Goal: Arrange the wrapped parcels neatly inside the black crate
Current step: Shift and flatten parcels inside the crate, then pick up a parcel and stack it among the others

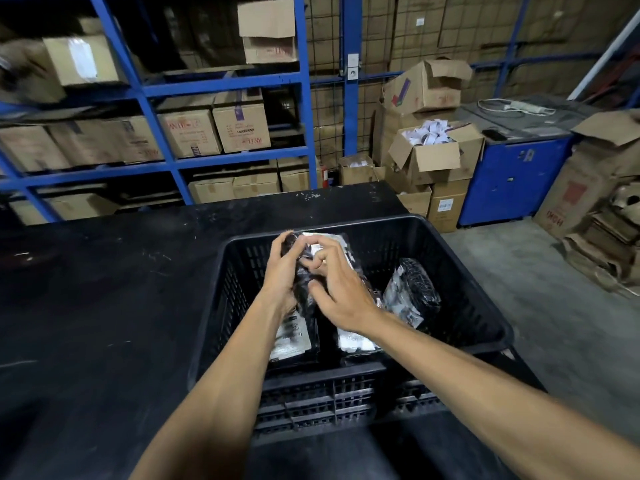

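A black slatted plastic crate (485, 327) stands at the right edge of a black table (104, 306). Inside it lie several parcels wrapped in black plastic with white labels. Both hands are over the crate's middle, gripping one upright black parcel (304, 289) between them. My left hand (282, 268) clasps its left side and top. My right hand (337, 289) presses on its right side, fingers curled over it. Another parcel (412, 294) leans tilted in the crate's right half. Two labelled parcels (291, 337) lie flat near the front wall, partly hidden by my arms.
Blue steel racking (221, 86) with cardboard boxes fills the back. Open cartons (433, 150) are stacked behind the crate. A blue cabinet (512, 178) and flattened cardboard (606, 237) stand at the right on a concrete floor.
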